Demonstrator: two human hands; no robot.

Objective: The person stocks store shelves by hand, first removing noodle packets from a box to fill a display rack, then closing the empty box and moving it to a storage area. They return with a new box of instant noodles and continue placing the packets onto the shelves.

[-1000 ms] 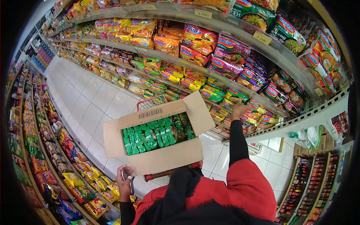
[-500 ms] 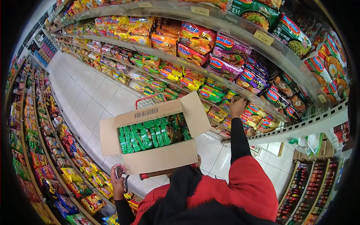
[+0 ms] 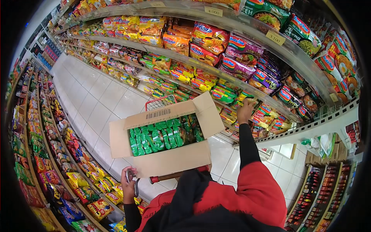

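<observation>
An open cardboard box (image 3: 166, 164) rests on a red shopping cart (image 3: 160, 102) before me, its flaps spread. Rows of green packets (image 3: 154, 140) stand inside it, with darker packs at the right end. My left hand (image 3: 128, 185) is closed around what looks like a pair of scissors (image 3: 135, 182), beside the box's near left corner. On the right, my right hand (image 3: 245, 111) reaches into the lower shelf with curled fingers on a green and yellow instant noodle packet (image 3: 242, 96). Its fingertips are partly hidden among the packs.
Shelves of instant noodles curve along the right, with a price-tagged shelf edge (image 3: 228, 13) above. Snack bags (image 3: 83, 193) line the left shelves. A tiled aisle (image 3: 94, 91) runs between them. A white perforated shelf bracket (image 3: 309, 123) and bottle racks (image 3: 324, 193) stand at right.
The view has shifted slightly, so box and shelves appear farther right. My right hand has drawn back a little from the shelf. My left hand still holds the scissors near the box.
</observation>
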